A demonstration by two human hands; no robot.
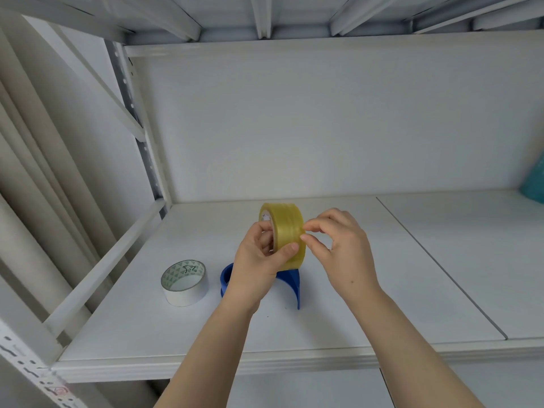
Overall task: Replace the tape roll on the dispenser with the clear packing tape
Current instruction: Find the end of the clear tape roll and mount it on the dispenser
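Clear packing tape roll (287, 231) raised above blue dispenser (290, 279) | my left hand (259, 260) grips roll | my right hand (338, 245) fingertips pinch its outer face | white tape roll (185, 285) on shelf (353, 290), left of dispenser.

- Clear packing tape (287, 231): see-through with a yellowish, amber tint, pale label on the core's inner face.
- Dispenser (290, 282): solid bright blue, no markings visible.
- Other tape roll (185, 282): white outside, inner core printed with small grey-green triangles, plus some black scribbled characters.
- Shelf board (338, 290): plain off-white, thin grey seam line running across the right part.
- Back wall (323, 122): flat pale grey-white.
- Shelf frame (100, 272): white, with dark slots along the uprights.
- Teal thing (534, 181) at far right edge, too cropped to identify.
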